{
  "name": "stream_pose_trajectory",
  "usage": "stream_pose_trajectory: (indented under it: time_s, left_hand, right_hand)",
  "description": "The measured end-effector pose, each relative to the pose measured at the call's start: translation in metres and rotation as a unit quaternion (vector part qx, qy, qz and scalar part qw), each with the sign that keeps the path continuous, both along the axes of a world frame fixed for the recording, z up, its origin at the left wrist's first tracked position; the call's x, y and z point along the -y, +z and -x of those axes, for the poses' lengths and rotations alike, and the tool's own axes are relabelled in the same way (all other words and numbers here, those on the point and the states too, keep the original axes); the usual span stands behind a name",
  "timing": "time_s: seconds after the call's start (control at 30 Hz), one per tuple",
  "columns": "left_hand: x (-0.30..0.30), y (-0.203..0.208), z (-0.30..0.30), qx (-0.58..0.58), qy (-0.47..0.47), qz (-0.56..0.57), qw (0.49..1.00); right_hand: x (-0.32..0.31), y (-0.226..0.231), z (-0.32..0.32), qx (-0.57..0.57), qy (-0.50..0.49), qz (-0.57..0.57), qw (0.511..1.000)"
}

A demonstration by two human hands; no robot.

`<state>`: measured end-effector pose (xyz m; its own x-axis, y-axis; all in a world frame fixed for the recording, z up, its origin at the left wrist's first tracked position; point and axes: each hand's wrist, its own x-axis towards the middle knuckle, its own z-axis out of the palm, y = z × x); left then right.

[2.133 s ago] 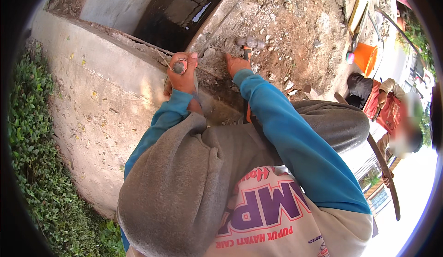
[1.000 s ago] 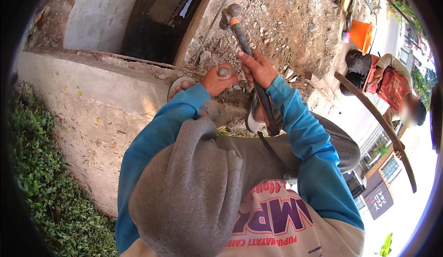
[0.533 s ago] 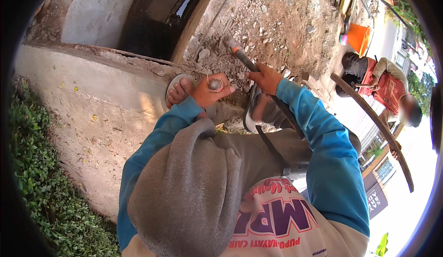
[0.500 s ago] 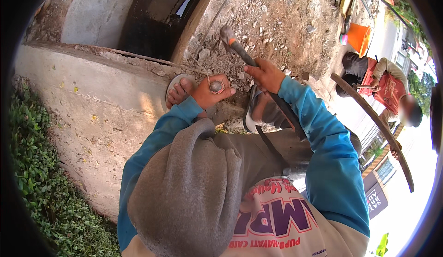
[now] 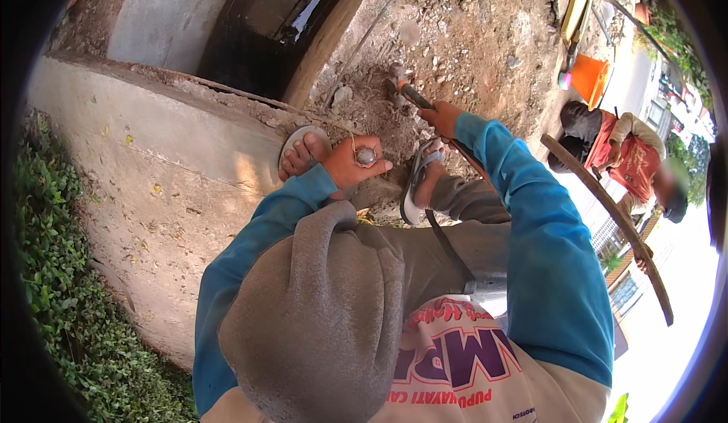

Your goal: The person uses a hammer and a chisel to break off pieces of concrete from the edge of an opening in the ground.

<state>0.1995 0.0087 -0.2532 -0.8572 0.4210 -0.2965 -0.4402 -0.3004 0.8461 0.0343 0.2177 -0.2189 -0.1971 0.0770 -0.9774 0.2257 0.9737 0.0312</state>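
Observation:
My left hand point(image 5: 345, 166) is closed around a metal chisel point(image 5: 365, 155) whose round grey top shows above the fist, set against the broken edge of a concrete ledge point(image 5: 189, 142). My right hand point(image 5: 442, 117) grips the handle of a hammer point(image 5: 400, 88). The hammer's head is low over the rubble, a little beyond and to the right of the chisel. Blue sleeves cover both arms. My feet in grey sandals point(image 5: 415, 184) rest on the ledge and rubble close to the hands.
A dark pit point(image 5: 265, 21) opens beyond the ledge. Stony dirt point(image 5: 470, 36) lies behind it. At right a crouching person in a red shirt point(image 5: 629, 161) holds a long wooden stick point(image 5: 607, 214) near an orange bucket point(image 5: 590, 80). Green plants point(image 5: 53, 286) border the left.
The hammer was raised high a second ago and has come down toward the rubble by the chisel. My left hand has stayed on the chisel.

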Motion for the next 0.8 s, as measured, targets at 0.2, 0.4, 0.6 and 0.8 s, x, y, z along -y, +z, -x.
stream_pose_trajectory:
  time_s: [0.2,0.4,0.6,0.8]
  left_hand:
    - [-0.004,-0.002,0.001,-0.009,0.008,0.011,1.0]
    - [-0.009,-0.004,0.007,0.022,-0.01,-0.012,1.0]
    - [-0.011,0.003,0.006,0.022,-0.001,0.013,1.0]
    - [-0.004,-0.004,0.002,0.018,-0.047,0.032,0.998]
  right_hand:
    - [0.054,0.083,0.025,-0.148,-0.137,0.182,0.962]
    - [0.091,0.075,0.002,-0.35,-0.11,0.387,0.846]
    - [-0.004,-0.028,-0.013,-0.057,0.003,0.07,0.996]
    - [0.038,0.063,0.031,-0.165,-0.131,0.156,0.965]
